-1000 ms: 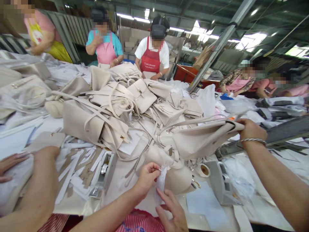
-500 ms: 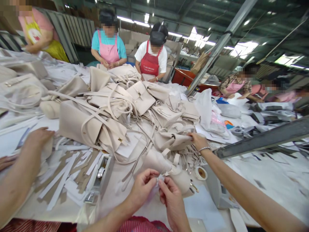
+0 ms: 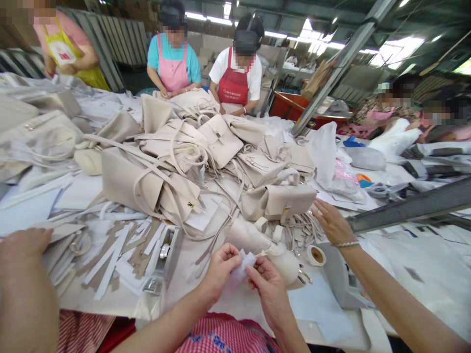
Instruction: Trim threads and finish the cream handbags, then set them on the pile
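My left hand (image 3: pixel 222 268) pinches one side of a thin, crumpled, whitish sheet (image 3: pixel 241 269), tissue or soft film. Closed on its other side is my right hand (image 3: pixel 265 278), fingers bent and thumb pressed in. The sheet is spread between them, above the table edge. Just beyond lies a cream bag (image 3: pixel 253 240) on its side, partly wrapped in white, with a gold-coloured fitting (image 3: pixel 306 278) by its right end. A similar bag with a flap (image 3: pixel 278 201) stands behind it, close to a co-worker's hand (image 3: pixel 333 220) from the right.
Cream bags and straps (image 3: pixel 176 152) are heaped across the table. Left of me are a tape dispenser (image 3: pixel 165 260) and paper strips (image 3: pixel 110 260). Another dispenser (image 3: pixel 340 279) and a tape roll (image 3: pixel 316 255) stand right. A metal post (image 3: pixel 342 63) rises beyond. Co-workers stand around.
The whitish sheet is opened wider, with my hands slightly farther apart. The co-worker's hand at the right has come off the flap bag, which now sits more upright. The view has shifted somewhat.
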Tool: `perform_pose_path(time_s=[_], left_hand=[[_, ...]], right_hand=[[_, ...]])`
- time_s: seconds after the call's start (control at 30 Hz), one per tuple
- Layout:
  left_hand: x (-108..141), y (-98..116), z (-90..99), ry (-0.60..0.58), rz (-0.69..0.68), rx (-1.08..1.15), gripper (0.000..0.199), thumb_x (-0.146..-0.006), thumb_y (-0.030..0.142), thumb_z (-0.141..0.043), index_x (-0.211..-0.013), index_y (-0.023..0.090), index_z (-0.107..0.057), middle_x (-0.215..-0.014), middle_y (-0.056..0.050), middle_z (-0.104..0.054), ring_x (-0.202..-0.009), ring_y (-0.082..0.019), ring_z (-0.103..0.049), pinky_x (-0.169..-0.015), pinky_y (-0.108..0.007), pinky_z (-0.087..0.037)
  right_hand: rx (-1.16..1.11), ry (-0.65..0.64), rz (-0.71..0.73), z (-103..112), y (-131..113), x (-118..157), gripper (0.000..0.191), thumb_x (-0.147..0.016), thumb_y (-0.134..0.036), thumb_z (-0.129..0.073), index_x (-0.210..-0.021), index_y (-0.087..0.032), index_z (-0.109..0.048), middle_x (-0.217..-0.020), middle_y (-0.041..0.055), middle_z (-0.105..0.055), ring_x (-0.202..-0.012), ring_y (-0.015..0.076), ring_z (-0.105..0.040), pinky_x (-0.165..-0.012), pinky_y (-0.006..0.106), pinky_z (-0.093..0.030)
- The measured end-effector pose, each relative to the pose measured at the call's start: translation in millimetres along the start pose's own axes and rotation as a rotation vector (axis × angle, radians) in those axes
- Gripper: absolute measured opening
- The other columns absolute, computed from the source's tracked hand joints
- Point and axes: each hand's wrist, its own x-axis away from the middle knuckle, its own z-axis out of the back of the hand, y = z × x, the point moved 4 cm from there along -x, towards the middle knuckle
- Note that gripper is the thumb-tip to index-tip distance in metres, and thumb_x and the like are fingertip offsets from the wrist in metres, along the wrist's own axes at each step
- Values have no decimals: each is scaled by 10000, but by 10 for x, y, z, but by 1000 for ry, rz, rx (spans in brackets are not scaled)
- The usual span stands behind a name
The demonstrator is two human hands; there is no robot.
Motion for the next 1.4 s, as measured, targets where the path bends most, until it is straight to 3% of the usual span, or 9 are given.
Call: perform_pose_path(time_s=[0.2,0.3,0.43,0.67,0.87,1.03,1.17,1.27,1.4], left_hand=[[-82,-57,-10,20,-56,-84,233,-663,321,-678,-724,197,-490,-606,54,-503,-553,-113,-457,-554,-233,-353],[-31,56,-33,16,-281,-353,96,-754,259,-603,-717,183,-558,-675,12,-545,-638,-141,-515,-619,-258,-394],[123,196,-94,-30,-546,-591,167,-840,174,-519,-784,168,-676,-878,-59,-614,-869,-183,-591,-806,-298,-440],[119,112,-63,5,-562,-623,161,-887,176,-552,-844,172,-707,-833,-54,-609,-829,-182,-599,-767,-286,-463],[140,91,-36,14,-662,-674,175,-906,175,-530,-874,182,-702,-886,-67,-629,-855,-184,-599,-787,-291,-466],[124,8,-39,-23,-440,-473,101,-862,271,-629,-821,186,-667,-789,-34,-655,-764,-172,-589,-739,-282,-443],[62,-134,-78,-106,50,46,358,-646,377,-852,-856,170,-649,-719,5,-648,-673,-137,-578,-692,-249,-438],[59,-195,-106,-177,331,181,452,-543,381,-924,-842,131,-695,-719,-11,-665,-642,-115,-569,-672,-233,-430],[38,-233,-77,-168,390,185,445,-512,374,-943,-809,144,-704,-682,9,-643,-603,-100,-543,-643,-232,-428]], right_hand=[[27,26,-7,29,18,-25,494,-569,-558,-869,-828,-177,-692,-695,-6,-632,-603,120,-536,-539,225,-397],[7,29,7,12,-5,-38,482,-562,-536,-876,-813,-184,-664,-670,-18,-626,-578,115,-541,-540,226,-403],[11,40,42,2,2,-75,451,-580,-535,-856,-763,-191,-628,-616,-23,-604,-546,127,-536,-509,237,-399],[298,185,203,88,17,-28,311,-726,-500,-737,-780,-200,-675,-744,25,-675,-701,189,-598,-668,303,-472],[330,136,231,12,-58,93,375,-789,-531,-657,-913,-194,-766,-939,78,-726,-863,243,-632,-754,334,-499],[177,141,139,-28,31,57,384,-740,-551,-727,-892,-201,-771,-868,49,-715,-838,230,-620,-811,343,-491],[-134,82,4,-37,167,6,417,-656,-581,-795,-859,-220,-750,-930,46,-721,-927,243,-630,-900,367,-473],[-180,67,31,-38,176,-24,396,-626,-582,-818,-778,-228,-726,-1063,45,-716,-1019,245,-613,-941,358,-451],[-75,21,90,-61,164,-84,404,-665,-598,-778,-765,-211,-718,-1090,57,-707,-913,214,-619,-784,311,-497]])
